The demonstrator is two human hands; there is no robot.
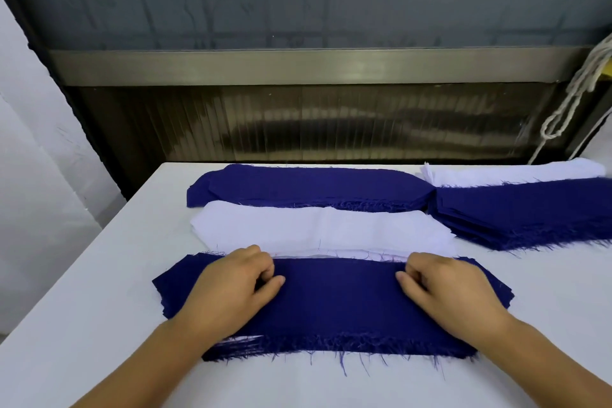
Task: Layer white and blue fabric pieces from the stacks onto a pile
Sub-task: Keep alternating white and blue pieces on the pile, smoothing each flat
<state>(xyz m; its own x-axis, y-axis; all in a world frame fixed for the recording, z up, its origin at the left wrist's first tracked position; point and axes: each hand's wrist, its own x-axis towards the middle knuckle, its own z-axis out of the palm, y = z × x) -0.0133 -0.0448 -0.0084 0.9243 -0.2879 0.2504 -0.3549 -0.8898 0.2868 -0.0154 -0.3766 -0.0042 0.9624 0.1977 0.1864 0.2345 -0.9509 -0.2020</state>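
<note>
Pile: the pile [334,301] lies nearest the person, blue on top, with thin white edges showing at its near left corner, so white layers seem to sit below.
Long axis: the pile runs left to right across the tabletop [82,325]; so do the stacks beyond it.
Left hand: the left hand [231,285] rests on the left part of the top blue piece, fingers curled near the far edge, thumb flat on the cloth. Whether it pinches the cloth or only presses it I cannot tell.
Right hand: the right hand [447,288] mirrors it on the right part, fingers curled in the same way; grip equally unclear.
Next source: the white stack [318,228] lies just beyond the pile, touching or nearly touching its far edge, centred between the two hands. Judged from the blue top layer, a white piece is due next, and both hands need only reach straight forward.
Other stacks: a blue stack [308,187] lies beyond the white one; a second blue stack [523,212] lies far right, with another white stack [510,172] behind it.
Hidden: the right-hand stacks are cut off by the frame edge; the number of layers in the pile cannot be made out.
</note>
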